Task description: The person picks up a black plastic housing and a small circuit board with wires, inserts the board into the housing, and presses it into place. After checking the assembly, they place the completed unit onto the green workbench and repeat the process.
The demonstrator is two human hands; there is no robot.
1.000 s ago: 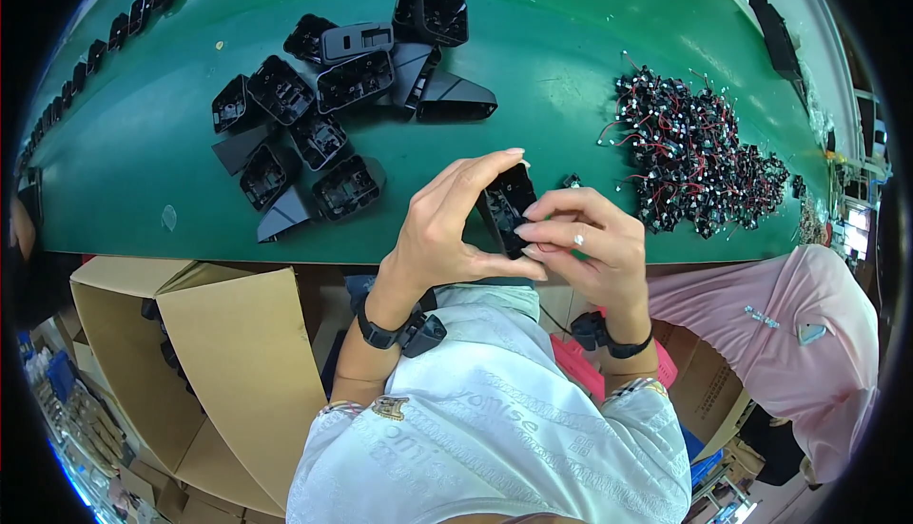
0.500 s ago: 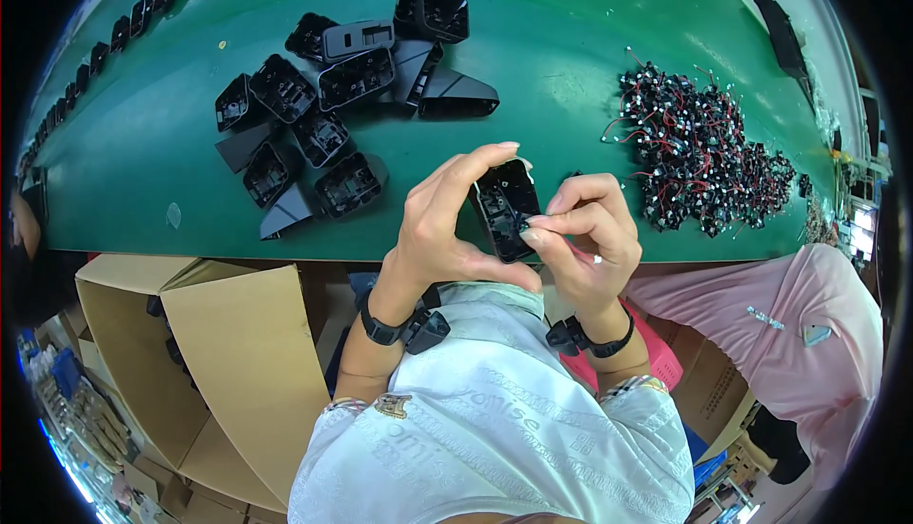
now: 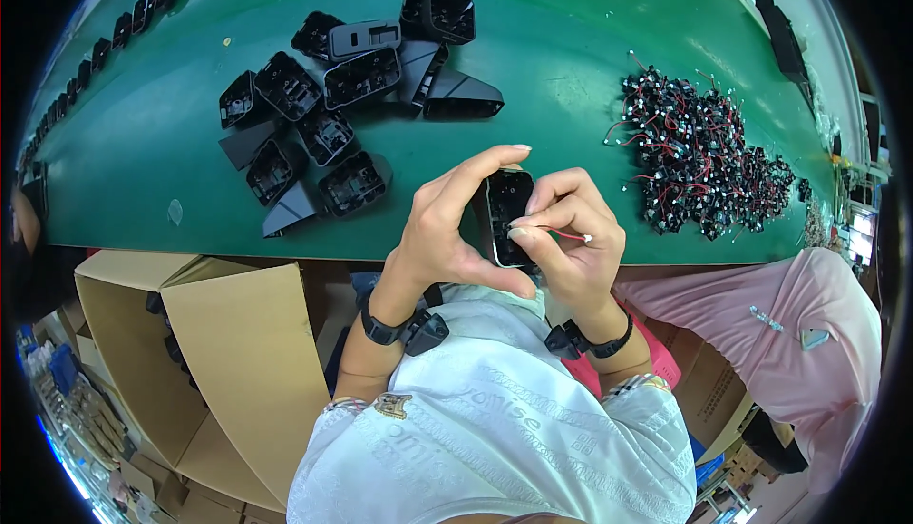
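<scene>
My left hand (image 3: 445, 224) grips a black plastic housing (image 3: 507, 203), thumb at its near end and fingers at its far end. The housing is tilted, its open inside facing up and toward my right hand. My right hand (image 3: 573, 232) pinches a small part at the housing's opening; a red wire (image 3: 563, 232) with a white connector trails from those fingers. The part itself is mostly hidden behind my fingertips. Beyond my hands, to the left, lies a loose group of similar black housings (image 3: 353, 183) on the green table (image 3: 552, 77).
A heap of small black parts with red wires (image 3: 699, 158) lies on the right of the table. More housings stand in a row along the far left edge. An open cardboard box (image 3: 238, 362) stands below the table at left; pink cloth (image 3: 761, 305) hangs at right.
The housing has turned in my left hand, showing more of its side rim. My right hand has shifted slightly left and nearer, and the red wire now shows between its fingers.
</scene>
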